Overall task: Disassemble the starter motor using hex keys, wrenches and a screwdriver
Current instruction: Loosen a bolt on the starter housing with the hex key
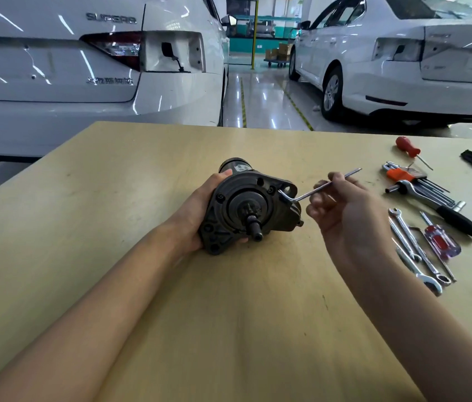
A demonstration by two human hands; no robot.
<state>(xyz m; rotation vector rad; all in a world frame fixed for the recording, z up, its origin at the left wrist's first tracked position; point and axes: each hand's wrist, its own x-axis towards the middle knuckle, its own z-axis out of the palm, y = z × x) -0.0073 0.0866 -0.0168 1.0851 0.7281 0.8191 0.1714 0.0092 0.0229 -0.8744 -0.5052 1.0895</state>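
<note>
— What's the right hand (342, 210) doing?

— Its grip is closed in a pinch on the long arm of a hex key (317, 189), thumb and fingertips about halfway along. The short bent end sits at a bolt on the upper right of the starter motor (246, 207). Holding the long arm gives leverage, I'd guess, so that bolt is probably being cracked loose or spun out.

— And the left hand (197, 210)?

— Wrapped round the motor's left flank, fingers curled under the housing. It looks like a brace, so the body doesn't turn with the key. The motor lies on its side on the counter (142, 285), roughly mid-counter, pinion shaft pointing back at the person. That puts the face bolts in plain sight.

— How far along?

— Early, I'd say. The housing looks whole, and I see no loose bolts by the motor.

— Other tools?

— All to the motor's right, within the right hand's reach. Just beyond that hand, a hex key set (414, 181) in an orange holder; behind it, a red-handled screwdriver (408, 147). Nearer the person, combination wrenches (417, 250) beside a clear-handled screwdriver (440, 242), and a black-handled wrench (455, 219) between those and the set.

— Beyond the counter?

— Two white cars (55, 82), parked behind the motor.
</note>
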